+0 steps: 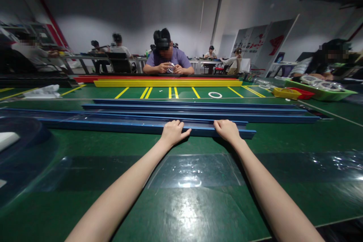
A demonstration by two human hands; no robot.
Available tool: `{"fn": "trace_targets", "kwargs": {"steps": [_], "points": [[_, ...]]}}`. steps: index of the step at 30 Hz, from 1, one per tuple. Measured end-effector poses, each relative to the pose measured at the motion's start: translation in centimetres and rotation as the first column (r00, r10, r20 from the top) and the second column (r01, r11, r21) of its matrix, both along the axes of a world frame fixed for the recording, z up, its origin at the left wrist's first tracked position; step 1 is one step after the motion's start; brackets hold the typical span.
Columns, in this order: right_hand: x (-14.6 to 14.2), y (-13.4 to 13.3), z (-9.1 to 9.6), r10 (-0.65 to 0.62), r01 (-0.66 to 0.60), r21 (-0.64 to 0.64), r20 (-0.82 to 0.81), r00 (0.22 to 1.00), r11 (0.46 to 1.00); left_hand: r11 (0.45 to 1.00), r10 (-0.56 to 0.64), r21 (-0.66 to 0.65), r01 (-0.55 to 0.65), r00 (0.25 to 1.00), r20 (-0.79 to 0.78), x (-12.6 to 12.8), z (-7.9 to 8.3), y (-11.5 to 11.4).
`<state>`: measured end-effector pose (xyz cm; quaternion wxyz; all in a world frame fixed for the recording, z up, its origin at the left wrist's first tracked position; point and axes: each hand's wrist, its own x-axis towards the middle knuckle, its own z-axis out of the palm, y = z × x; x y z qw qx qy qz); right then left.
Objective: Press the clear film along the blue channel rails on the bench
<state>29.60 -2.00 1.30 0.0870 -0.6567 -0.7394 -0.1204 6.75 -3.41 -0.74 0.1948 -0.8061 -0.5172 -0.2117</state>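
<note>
A long blue channel strip (pixel 124 125) lies across the green table, nearest to me of several alike. My left hand (pixel 172 131) grips its near edge, the fingers curled over the top and the thumb pointing right. A short way to the right, my right hand (pixel 227 130) holds the same strip close to its right end, fingers bent over the edge. My fingertips are hidden behind the rim. Just beyond lie further blue channel strips (pixel 204 113), roughly parallel to it.
Clear film (pixel 195 170) lies before me, and a clear roll (pixel 25 159) sits at left. Farther off are yellow strips (pixel 170 83), a white ring (pixel 214 95) and a green tray (pixel 323 92) with rings. A person (pixel 170 58) opposite holds a ring.
</note>
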Motion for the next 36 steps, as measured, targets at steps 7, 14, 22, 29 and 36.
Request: {"fn": "trace_targets", "kwargs": {"steps": [7,14,22,29,36], "points": [[-0.1,0.0,-0.3,0.016,-0.016,0.118,-0.001,1.0,0.993,0.997,-0.042,0.063,0.043,0.999,-0.028,-0.1,-0.5,0.2],[-1.0,-0.2,-0.6,0.086,-0.079,0.298,-0.012,0.996,0.951,0.993,-0.075,0.089,0.077,0.997,-0.027,-0.3,-0.7,0.4],[-4.3,-0.5,-0.2,0.36,-0.361,0.071,0.034,0.932,0.93,0.989,-0.11,0.095,0.111,0.994,-0.018,-0.3,-0.7,0.4],[-4.8,-0.7,0.5,0.394,-0.389,-0.106,0.027,0.919,0.915,0.993,-0.087,0.086,0.087,0.996,0.003,-0.1,-0.7,0.3],[-5.0,-0.9,0.7,0.384,-0.384,-0.109,-0.017,0.923,0.917,0.998,-0.055,0.014,0.054,0.997,0.046,0.1,-0.3,0.1]]}}
